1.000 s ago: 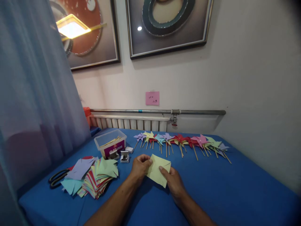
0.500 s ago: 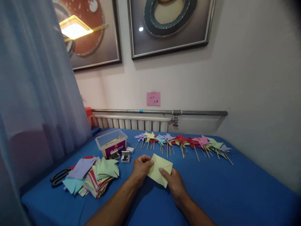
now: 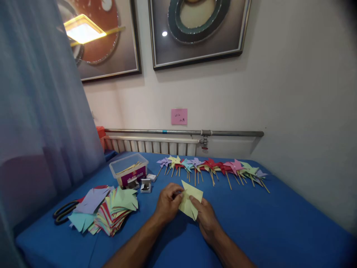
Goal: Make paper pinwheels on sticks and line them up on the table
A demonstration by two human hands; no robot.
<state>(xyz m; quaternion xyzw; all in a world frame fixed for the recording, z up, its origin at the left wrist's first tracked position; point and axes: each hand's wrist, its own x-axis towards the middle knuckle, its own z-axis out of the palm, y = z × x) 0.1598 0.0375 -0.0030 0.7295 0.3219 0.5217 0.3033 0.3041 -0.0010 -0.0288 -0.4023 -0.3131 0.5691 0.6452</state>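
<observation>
Between my hands, above the blue cloth, is a pale yellow square of paper [image 3: 196, 192] with slits running in from its corners. My left hand [image 3: 169, 201] pinches its left corner between thumb and fingers, and that corner appears bent inward. My right hand [image 3: 205, 214] grips the right lower side, thumb on top and fingers beneath. To the left lies a fanned stack of slit coloured paper squares [image 3: 115, 212]. A lilac sheet [image 3: 92, 200] and a light blue sheet [image 3: 81, 220] lie beside it.
Black-handled scissors [image 3: 64, 213] lie partly under the papers. A clear plastic tub [image 3: 128, 169] holds wooden sticks, with small white boxes [image 3: 145, 186] of metal pieces before it. Finished paper pinwheels [image 3: 212, 165] on sticks line the back. A blue curtain [image 3: 50, 111] hangs at left.
My left hand has moved slightly inward over the paper, bending its left corner toward the middle. My right hand keeps its grip. The whole view has shifted a little.
</observation>
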